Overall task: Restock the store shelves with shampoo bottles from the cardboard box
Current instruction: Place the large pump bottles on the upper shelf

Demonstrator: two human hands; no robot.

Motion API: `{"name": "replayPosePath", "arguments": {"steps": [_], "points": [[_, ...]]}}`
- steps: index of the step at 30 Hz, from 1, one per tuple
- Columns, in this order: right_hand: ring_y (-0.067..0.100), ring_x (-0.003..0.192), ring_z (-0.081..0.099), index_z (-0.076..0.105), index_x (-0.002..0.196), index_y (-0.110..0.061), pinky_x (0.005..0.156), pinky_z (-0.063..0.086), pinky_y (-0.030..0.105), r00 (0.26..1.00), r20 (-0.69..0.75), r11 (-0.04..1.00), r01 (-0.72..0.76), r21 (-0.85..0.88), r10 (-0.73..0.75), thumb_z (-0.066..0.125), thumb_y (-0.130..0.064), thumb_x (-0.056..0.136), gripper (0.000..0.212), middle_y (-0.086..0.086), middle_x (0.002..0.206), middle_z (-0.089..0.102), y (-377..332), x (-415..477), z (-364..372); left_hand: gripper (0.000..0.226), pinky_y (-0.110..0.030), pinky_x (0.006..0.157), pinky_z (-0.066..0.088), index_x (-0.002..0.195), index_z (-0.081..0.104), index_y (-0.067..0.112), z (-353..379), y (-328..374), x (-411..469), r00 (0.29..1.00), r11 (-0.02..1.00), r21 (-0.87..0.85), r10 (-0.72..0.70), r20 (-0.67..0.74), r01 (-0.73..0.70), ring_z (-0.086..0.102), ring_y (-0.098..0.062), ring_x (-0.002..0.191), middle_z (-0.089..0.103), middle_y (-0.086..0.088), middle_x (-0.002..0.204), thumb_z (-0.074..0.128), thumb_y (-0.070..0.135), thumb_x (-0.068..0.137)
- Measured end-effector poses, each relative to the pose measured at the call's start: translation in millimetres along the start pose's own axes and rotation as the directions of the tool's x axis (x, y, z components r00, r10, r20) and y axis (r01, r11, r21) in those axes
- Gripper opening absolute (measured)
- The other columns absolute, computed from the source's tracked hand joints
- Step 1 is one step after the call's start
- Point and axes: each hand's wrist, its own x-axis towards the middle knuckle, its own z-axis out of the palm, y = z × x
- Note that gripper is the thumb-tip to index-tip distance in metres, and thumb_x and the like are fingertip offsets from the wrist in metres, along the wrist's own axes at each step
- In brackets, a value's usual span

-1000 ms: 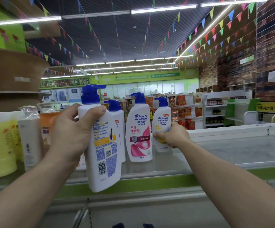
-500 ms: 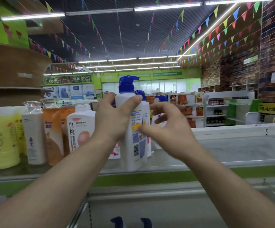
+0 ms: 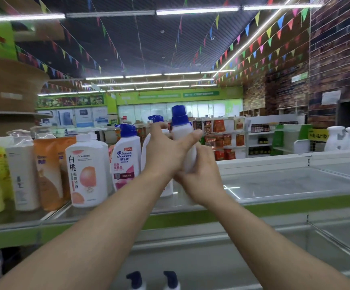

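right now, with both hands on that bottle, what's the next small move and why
Probably set the bottle down upright at the right end of the row and let go: left hand and right hand both grip it, and the shelf top beside it is bare.

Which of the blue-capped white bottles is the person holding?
The rightmost blue-capped bottle, gripped by left hand and right hand; the pink-labelled bottle stands free on the shelf to its left.

white bottle (image 3: 187, 141), blue pump (image 3: 178, 115)
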Motion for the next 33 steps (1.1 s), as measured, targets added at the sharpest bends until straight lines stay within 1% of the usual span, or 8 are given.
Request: {"name": "replayPosePath", "arguments": {"steps": [4,8,12,15,19,25,30,33], "points": [[0.024,0.095,0.068,0.06,0.113,-0.032,0.065,0.059,0.032,0.982,0.118,0.882,-0.185,0.434,0.147,0.078,-0.005,0.068,0.055,0.002,0.102,0.07,19.5,21.3,-16.2,0.095,-0.041,0.09,0.048,0.147,0.031,0.03,2.5,-11.8,-2.2,0.988,0.997,0.029,-0.074,0.137,0.071,0.06,-0.016,0.108,0.063,0.008,0.12,0.074,0.066,0.071],[0.028,0.097,0.07,0.064,0.107,-0.026,0.073,0.06,0.04,0.971,0.168,0.825,-0.236,0.514,0.173,0.075,0.004,0.065,0.053,0.004,0.1,0.075,39.0,35.7,-17.5,0.079,-0.043,0.094,0.051,0.146,0.039,0.023,1.4,-34.9,-9.7,0.965,0.985,0.084,-0.164,0.203,0.149,0.056,-0.003,0.095,0.06,0.018,0.105,0.069,0.055,0.081],[0.031,0.098,0.071,0.065,0.111,-0.019,0.075,0.061,0.043,0.946,0.257,0.809,-0.304,0.503,0.196,0.069,0.01,0.064,0.055,0.005,0.101,0.076,56.5,47.9,-17.6,0.055,-0.021,0.075,0.041,0.134,0.048,0.026,2.9,-55.3,-20.8,0.948,0.979,0.156,-0.17,0.268,0.131,0.051,0.007,0.093,0.062,0.009,0.129,0.066,0.047,0.085],[0.035,0.099,0.071,0.066,0.111,-0.015,0.079,0.061,0.053,0.93,0.293,0.795,-0.347,0.498,0.222,0.063,0.013,0.058,0.06,0.008,0.101,0.076,65.6,55.4,-16.3,0.064,-0.024,0.08,0.038,0.142,0.043,0.028,3.5,-60.7,-25.2,0.945,0.96,0.254,-0.187,0.267,0.118,0.052,-0.005,0.099,0.057,0.006,0.141,0.066,0.049,0.086],[0.034,0.098,0.072,0.066,0.114,-0.016,0.073,0.062,0.047,0.911,0.34,0.774,-0.385,0.503,0.232,0.064,0.013,0.06,0.061,0.009,0.104,0.076,74.3,63.7,-12.9,0.081,-0.032,0.093,0.042,0.151,0.031,0.03,4.0,-67.0,-28.1,0.938,0.941,0.316,-0.21,0.277,0.118,0.054,-0.014,0.119,0.05,0.006,0.147,0.066,0.058,0.084],[0.032,0.103,0.072,0.06,0.12,-0.012,0.083,0.06,0.047,0.881,0.398,0.744,-0.443,0.5,0.257,0.072,0.011,0.07,0.057,0.01,0.108,0.075,91.7,70.6,-8.4,0.067,-0.028,0.083,0.037,0.144,0.037,0.041,5.5,-69.1,-30.9,0.928,0.947,0.309,-0.191,0.319,0.088,0.046,-0.006,0.106,0.052,0.013,0.143,0.063,0.06,0.085],[0.018,0.101,0.073,0.066,0.12,-0.023,0.08,0.057,0.04,0.86,0.464,0.849,-0.398,0.348,0.214,0.08,-0.011,0.077,0.047,0.0,0.11,0.076,102.2,72.6,-22.8,0.07,-0.033,0.094,0.037,0.147,0.036,0.042,3.6,-73.4,-32.0,0.925,0.944,0.323,-0.181,0.336,0.067,0.046,-0.012,0.127,0.048,0.013,0.148,0.062,0.062,0.085],[0.017,0.098,0.074,0.064,0.12,-0.017,0.086,0.058,0.045,0.877,0.416,0.87,-0.386,0.308,0.242,0.085,-0.016,0.074,0.05,-0.001,0.108,0.076,105.4,74.3,-25.7,0.072,-0.029,0.092,0.035,0.149,0.034,0.038,3.2,-76.2,-31.8,0.929,0.944,0.327,-0.167,0.33,0.054,0.04,-0.003,0.114,0.048,0.012,0.149,0.063,0.059,0.086]]}}
